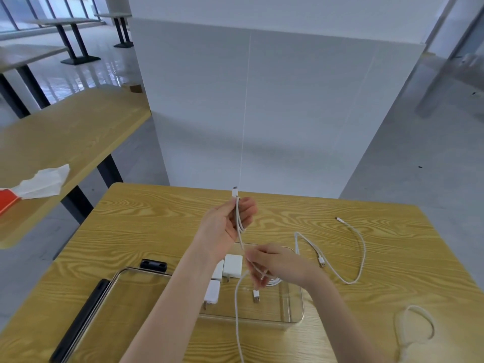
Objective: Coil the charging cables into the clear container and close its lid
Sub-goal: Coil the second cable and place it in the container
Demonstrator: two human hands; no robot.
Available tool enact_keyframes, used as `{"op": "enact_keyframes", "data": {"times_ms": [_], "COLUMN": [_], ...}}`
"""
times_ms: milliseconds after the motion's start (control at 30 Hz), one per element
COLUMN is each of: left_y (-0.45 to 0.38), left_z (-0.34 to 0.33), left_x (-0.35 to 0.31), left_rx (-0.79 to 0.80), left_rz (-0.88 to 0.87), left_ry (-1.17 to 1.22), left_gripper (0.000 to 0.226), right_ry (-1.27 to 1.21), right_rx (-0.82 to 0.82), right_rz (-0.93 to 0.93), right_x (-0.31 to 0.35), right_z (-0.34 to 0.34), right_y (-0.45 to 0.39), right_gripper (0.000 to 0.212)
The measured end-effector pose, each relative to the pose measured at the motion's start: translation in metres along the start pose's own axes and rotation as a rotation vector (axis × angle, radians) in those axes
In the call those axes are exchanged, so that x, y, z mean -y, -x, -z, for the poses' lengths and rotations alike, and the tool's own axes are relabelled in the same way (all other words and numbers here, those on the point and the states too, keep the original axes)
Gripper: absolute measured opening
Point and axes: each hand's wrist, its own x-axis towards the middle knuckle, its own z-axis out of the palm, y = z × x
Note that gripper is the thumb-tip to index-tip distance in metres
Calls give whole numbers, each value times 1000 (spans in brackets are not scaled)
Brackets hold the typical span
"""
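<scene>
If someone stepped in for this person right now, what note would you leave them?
Left hand holds a folded white charging cable, plug end up. Right hand pinches the same cable lower down, above the clear plastic container. White charger blocks are already inside. The clear lid with black clips lies off, to the left. Left to do: finish coiling, add the loose white cable on the wooden table, close the lid.

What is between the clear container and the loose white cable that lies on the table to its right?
In the head view, only bare wooden table shows between the clear container and the loose white cable.
</scene>
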Motion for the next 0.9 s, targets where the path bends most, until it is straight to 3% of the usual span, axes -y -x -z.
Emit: {"op": "enact_keyframes", "data": {"times_ms": [100, 267, 433, 567, 733, 833, 900], "left_y": [4, 9, 10, 10, 4, 3, -1], "left_z": [2, 3, 3, 2, 3, -1, 0], "left_x": [-2, 2, 13, 29, 41, 37, 31], "left_rx": [31, 79, 129, 104, -17, -69, -141], "left_rz": [-13, -57, 34, 48, -121, -151, -130], "left_ry": [-76, -434, -757, -996, -976, -813, -686], "left_gripper": [31, 31, 31, 30, 32, 36, 37], "right_ry": [92, 245, 152, -19, -4, 24, -2], "right_rx": [-68, -336, -475, -421, -368, -383, -309], "right_rz": [-51, -95, -139, -176, -107, -11, 30], "right_x": [-16, -19, -2, 20, 38, 40, 40], "right_z": [6, 19, 49, 57, 42, 28, 20], "right_y": [-8, -19, -23, -16, -3, 3, 8], "right_gripper": [62, 69, 54, 35, 26, 29, 30]}}
